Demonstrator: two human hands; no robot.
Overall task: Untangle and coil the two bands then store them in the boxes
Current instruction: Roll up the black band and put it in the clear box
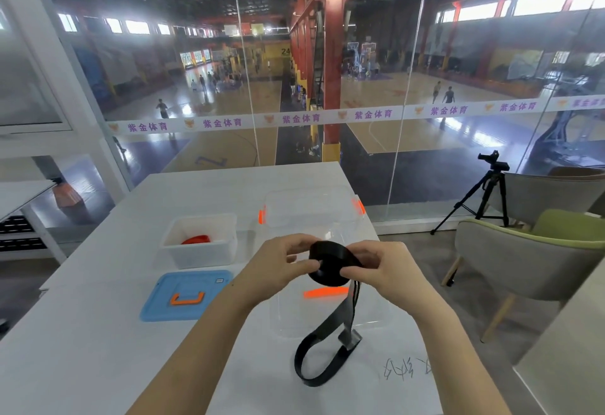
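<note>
above the clear box [373, 313], the black band [330, 264] is a half-wound coil: the left hand [278, 260] pinches one side, the right hand [383, 267] the other. its loose tail [314, 359] loops on the table [98, 349]. it's best to keep the turns flat and tight, feeding the tail without twist. the red band [196, 239] lies in the white box [199, 257], far left. the window strip [294, 119] reads 紫金体育; the scrawl [402, 370] beside the tail is unreadable.
</note>
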